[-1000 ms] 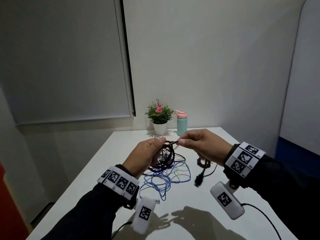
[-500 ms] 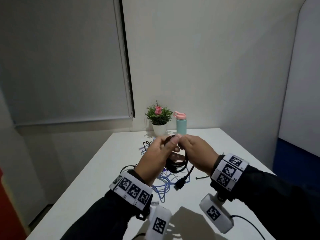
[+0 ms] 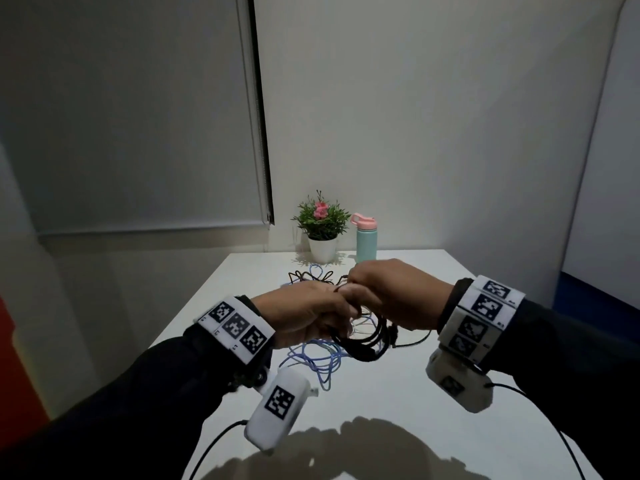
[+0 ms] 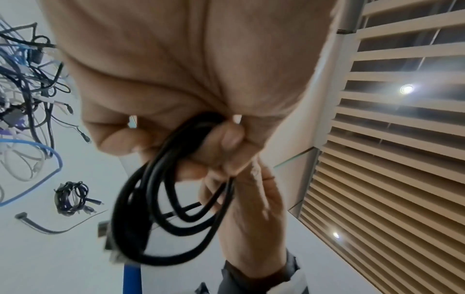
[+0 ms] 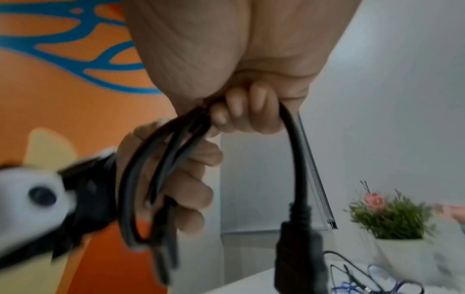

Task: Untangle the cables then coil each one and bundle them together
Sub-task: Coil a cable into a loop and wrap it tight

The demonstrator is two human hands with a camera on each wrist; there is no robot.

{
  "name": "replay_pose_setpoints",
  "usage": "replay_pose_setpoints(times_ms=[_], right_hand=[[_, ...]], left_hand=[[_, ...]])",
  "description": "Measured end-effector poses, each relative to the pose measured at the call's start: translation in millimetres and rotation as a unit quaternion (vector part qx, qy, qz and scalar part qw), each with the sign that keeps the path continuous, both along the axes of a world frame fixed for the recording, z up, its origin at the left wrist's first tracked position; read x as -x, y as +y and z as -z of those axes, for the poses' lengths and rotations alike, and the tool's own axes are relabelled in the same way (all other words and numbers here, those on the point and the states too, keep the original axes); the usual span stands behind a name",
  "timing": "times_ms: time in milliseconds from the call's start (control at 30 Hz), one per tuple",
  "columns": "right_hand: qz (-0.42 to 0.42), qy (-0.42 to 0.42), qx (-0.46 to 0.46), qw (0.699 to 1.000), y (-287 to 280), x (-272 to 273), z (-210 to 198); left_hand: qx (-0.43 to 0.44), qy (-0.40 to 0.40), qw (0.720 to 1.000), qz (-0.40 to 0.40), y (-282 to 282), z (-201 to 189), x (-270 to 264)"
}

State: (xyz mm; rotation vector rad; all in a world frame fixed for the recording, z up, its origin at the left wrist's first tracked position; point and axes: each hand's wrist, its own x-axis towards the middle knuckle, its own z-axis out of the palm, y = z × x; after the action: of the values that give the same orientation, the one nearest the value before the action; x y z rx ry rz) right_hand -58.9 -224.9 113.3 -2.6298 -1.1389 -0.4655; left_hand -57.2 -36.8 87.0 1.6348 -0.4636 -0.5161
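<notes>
A white table [image 3: 408, 424] stands against a pale wall, with a tangle of blue and dark cables [image 3: 322, 358] lying on it. At left, the left hand [image 3: 304, 317] curls its fingers [image 4: 226, 139] round the loops of a black cable coil [image 3: 363, 344], held above the tangle. Touching it, the right hand [image 3: 391, 296] pinches the cable's free end, plug [image 5: 299, 246] dangling. If either grip slackens, the stiff loops could likely spring open or drop into the tangle.
</notes>
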Motion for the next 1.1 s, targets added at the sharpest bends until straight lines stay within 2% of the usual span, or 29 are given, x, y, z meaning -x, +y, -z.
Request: replay_pose_setpoints(times_ms=[100, 200, 300, 367, 433, 533, 700, 733, 767, 800, 833, 867, 900, 933, 1000, 1033, 1100], right_hand=[[-0.030, 0.090, -0.159, 0.983, -13.9, -7.2, -6.3], [-0.052, 0.154, -0.232, 0.959, -22.0, -15.0, -11.2], [-0.019, 0.230, -0.302, 0.925, -20.9, -20.9, -4.2], [-0.014, 0.306, -0.343, 0.888, -19.5, -22.5, 2.0], [-0.010, 0.365, -0.361, 0.858, -21.9, -22.5, 4.1], [-0.003, 0.420, -0.351, 0.836, -28.3, -23.6, 5.2], [-0.039, 0.468, -0.351, 0.810, -26.6, -20.1, 9.9], [-0.039, 0.463, -0.347, 0.814, -25.0, -19.2, 10.3], [-0.028, 0.438, -0.336, 0.833, -23.5, -18.5, 10.0], [-0.003, 0.379, -0.314, 0.871, -23.2, -18.8, 8.9], [0.032, 0.284, -0.288, 0.914, -23.9, -18.8, 6.3], [0.060, 0.176, -0.269, 0.945, -24.7, -18.2, 3.4], [0.066, 0.093, -0.264, 0.958, -24.3, -15.0, -0.2], [0.047, 0.048, -0.253, 0.965, -22.6, -10.5, -3.6], [0.001, 0.018, -0.159, 0.987, -14.7, -2.1, -2.9], [0.001, 0.008, -0.100, 0.995, -9.4, -0.7, 2.1], [0.039, -0.017, -0.041, 0.998, -1.2, -2.5, 12.0]], left_hand=[[0.050, 0.032, 0.996, -0.066, -0.9, 3.2, -1.6], [0.116, 0.033, 0.989, -0.088, -5.4, 6.5, -1.5], [0.183, -0.010, 0.978, -0.096, -14.7, 6.1, -0.3], [0.168, -0.067, 0.978, -0.103, -17.5, 7.5, 0.9], [0.106, -0.131, 0.980, -0.109, -16.4, 10.7, 1.5], [0.005, -0.240, 0.962, -0.130, -15.2, 12.4, 2.6], [0.005, -0.281, 0.952, -0.118, -14.0, 14.6, -2.8], [-0.002, -0.287, 0.950, -0.125, -13.0, 15.1, -4.4], [-0.010, -0.291, 0.947, -0.137, -11.5, 15.6, -7.1], [-0.018, -0.292, 0.943, -0.157, -9.6, 16.1, -10.8], [-0.022, -0.290, 0.939, -0.182, -7.6, 16.9, -15.8], [-0.023, -0.283, 0.935, -0.213, -5.6, 18.3, -20.8], [-0.021, -0.273, 0.930, -0.244, -3.8, 19.4, -25.9], [-0.018, -0.263, 0.926, -0.271, -2.8, 20.2, -29.7], [-0.010, -0.253, 0.920, -0.300, -3.5, 21.9, -34.1], [-0.001, -0.250, 0.919, -0.305, -5.0, 22.9, -35.2], [0.031, -0.234, 0.923, -0.303, -8.7, 23.3, -35.2]])
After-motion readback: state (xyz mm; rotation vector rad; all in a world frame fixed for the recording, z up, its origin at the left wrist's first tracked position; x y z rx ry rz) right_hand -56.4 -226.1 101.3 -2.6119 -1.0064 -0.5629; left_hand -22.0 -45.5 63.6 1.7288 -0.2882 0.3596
